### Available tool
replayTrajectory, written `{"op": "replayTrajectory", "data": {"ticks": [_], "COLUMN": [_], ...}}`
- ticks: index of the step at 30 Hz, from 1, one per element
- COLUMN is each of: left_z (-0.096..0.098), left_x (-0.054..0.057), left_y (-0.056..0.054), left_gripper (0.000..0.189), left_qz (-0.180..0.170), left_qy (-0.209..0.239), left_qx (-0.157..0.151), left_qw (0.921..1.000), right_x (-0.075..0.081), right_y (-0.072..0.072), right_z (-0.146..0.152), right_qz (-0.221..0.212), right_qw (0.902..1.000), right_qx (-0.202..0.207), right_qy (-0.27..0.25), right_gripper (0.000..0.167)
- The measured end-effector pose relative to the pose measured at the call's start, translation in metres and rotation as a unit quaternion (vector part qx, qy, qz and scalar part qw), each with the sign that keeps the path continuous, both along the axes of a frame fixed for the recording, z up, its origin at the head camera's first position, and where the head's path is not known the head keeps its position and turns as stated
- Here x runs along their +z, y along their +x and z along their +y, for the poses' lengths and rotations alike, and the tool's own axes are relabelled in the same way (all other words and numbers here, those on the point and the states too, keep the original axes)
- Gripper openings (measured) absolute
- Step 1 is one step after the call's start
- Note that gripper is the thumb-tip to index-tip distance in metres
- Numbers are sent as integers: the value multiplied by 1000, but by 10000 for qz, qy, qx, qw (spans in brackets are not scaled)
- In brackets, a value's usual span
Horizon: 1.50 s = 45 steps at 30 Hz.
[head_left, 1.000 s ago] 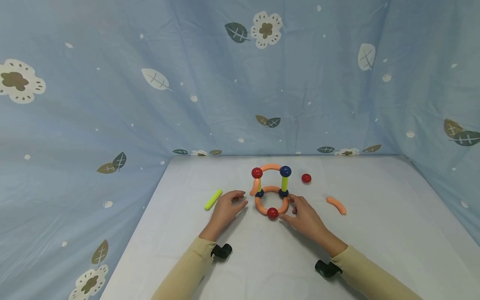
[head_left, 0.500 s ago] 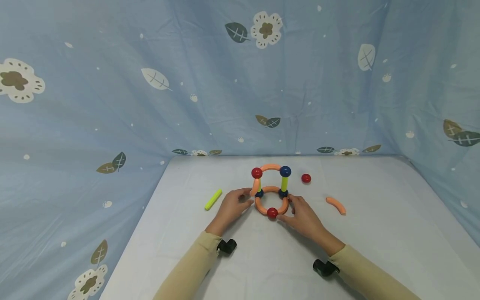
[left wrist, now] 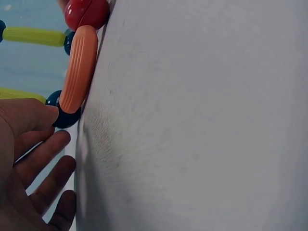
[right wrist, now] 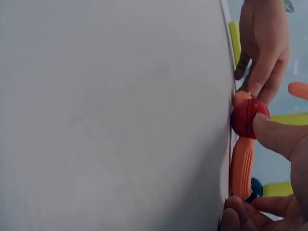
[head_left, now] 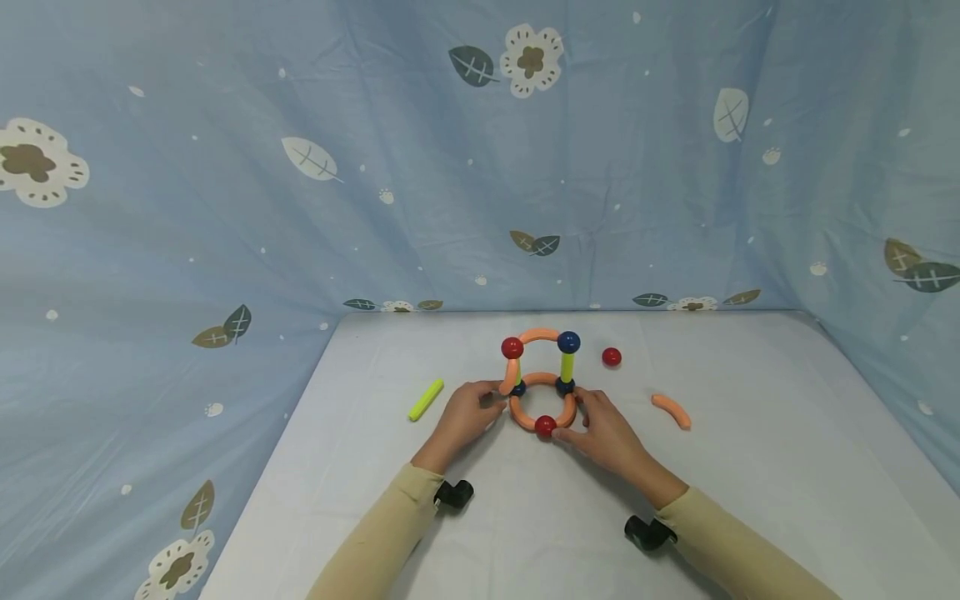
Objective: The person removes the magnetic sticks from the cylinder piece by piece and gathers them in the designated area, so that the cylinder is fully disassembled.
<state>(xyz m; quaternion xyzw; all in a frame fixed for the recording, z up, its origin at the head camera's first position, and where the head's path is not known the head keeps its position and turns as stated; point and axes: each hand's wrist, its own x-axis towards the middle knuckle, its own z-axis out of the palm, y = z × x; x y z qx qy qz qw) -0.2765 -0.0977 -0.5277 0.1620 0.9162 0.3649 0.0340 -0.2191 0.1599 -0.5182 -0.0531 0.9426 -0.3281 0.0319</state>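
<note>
A ball-and-stick toy frame [head_left: 567,365] stands mid-table. Its base is a ring of orange curved sticks [head_left: 522,416], with a red ball [head_left: 545,427] in front and blue balls [head_left: 566,386] behind. Two yellow-green posts rise to a red ball [head_left: 512,347] and a blue ball [head_left: 568,342], joined by a curved stick. Another curved stick [head_left: 510,377] slopes down from the upper red ball. My left hand [head_left: 463,412] pinches the base's left side, thumb at a blue ball [left wrist: 67,118]. Around the right side grips my right hand [head_left: 609,429], thumb on the front red ball [right wrist: 244,118].
A loose yellow-green stick [head_left: 426,400] lies left of my left hand. To the right are a loose red ball [head_left: 611,357] and an orange curved stick [head_left: 671,411]. A blue patterned curtain [head_left: 480,167] hangs behind the white table [head_left: 540,517].
My left hand has come in rightward to the frame's left side and taken hold there. My right hand stays at the right side, its thumb slightly closer to the front red ball.
</note>
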Motion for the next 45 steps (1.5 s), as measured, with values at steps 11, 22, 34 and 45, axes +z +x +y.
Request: {"op": "replayTrajectory", "data": {"ticks": [11, 22, 34, 45], "left_z": [-3, -2, -2, 0], "left_x": [2, 2, -2, -3], "left_y": [12, 25, 22, 18], "left_gripper": [35, 32, 27, 31], "left_qz": [34, 68, 146, 160], "left_qy": [264, 528, 576, 412], "left_qx": [15, 109, 210, 119], "left_qw": [9996, 9985, 9980, 9990], "right_x": [-1, -2, -3, -3], "right_y": [-14, -27, -17, 0], "right_z": [16, 32, 25, 13], "right_qz": [-324, -715, -401, -310], "right_qw": [9977, 9920, 9926, 9937], "right_qx": [495, 863, 547, 481], "right_qy": [-338, -587, -1007, -964], "right_gripper": [85, 89, 77, 40]}}
